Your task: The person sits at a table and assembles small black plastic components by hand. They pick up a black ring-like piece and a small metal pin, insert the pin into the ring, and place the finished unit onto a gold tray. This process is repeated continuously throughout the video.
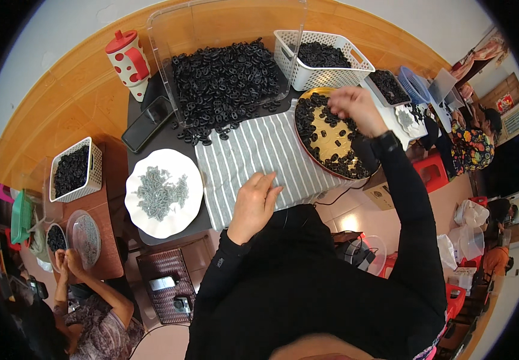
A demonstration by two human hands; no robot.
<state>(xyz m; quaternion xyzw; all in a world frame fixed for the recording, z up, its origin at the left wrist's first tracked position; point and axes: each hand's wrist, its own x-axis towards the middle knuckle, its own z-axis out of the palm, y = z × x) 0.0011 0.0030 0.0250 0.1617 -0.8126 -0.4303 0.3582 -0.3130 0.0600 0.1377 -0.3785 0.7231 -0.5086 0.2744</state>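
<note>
A dark desk (169, 141) is carrying everything, with a clear plastic bin (169, 36) lying open at its far edge and spilling a heap of small black plastic rings (226, 78) toward the middle. A grey-and-white striped cloth (253, 159) is covering the near middle of the desk. At the near left edge a white scalloped plate (136, 210) is holding a small pile of grey metal clips (160, 192). Overhanging the right edge, a round golden tray (330, 139) is bearing more loose black rings (310, 111), mostly around its rim. A white slotted basket (325, 75) of the same rings is standing at the far right corner, a red-and-white dotted mug (128, 60) at the far left corner, and a black phone (146, 123) just in front of it.

The right hand (355, 105) is reaching over the tray's far side with fingers bunched down among the rings; whether it is pinching one I cannot tell. The left hand (253, 204) is resting on the cloth's near edge, fingers curled loosely, grasping nothing visible.

The rings look light, stiff and smooth, likely to slide on the metal tray and scatter if swept. Each is probably best pinched across its rim between thumb and forefinger, one at a time.
</note>
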